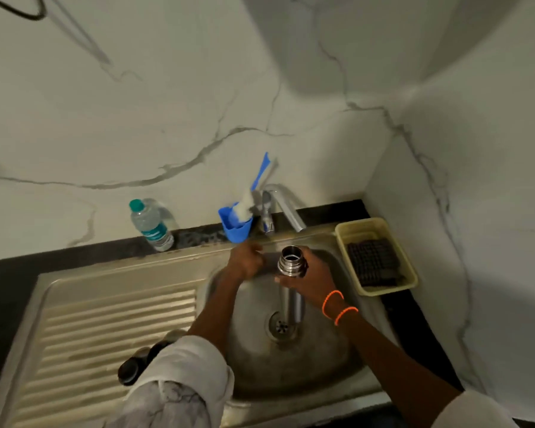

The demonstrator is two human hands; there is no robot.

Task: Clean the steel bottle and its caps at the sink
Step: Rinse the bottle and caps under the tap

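The steel bottle (289, 273) stands upright over the sink bowl (318, 359), its mouth open and uncapped. My right hand (309, 278) grips it just below the neck. My left hand (247, 261) hovers to the bottle's left, below the tap (286, 208), fingers loosely curled and holding nothing that I can see. Two dark caps (142, 359) lie on the ribbed drainboard (99, 329), partly hidden behind my left sleeve.
A blue cup (237, 228) holding a bottle brush with a blue handle stands left of the tap. A plastic water bottle (150, 225) sits on the dark ledge. A yellow tray (380, 233) with a dark scrub pad is at the right. Marble walls close the corner.
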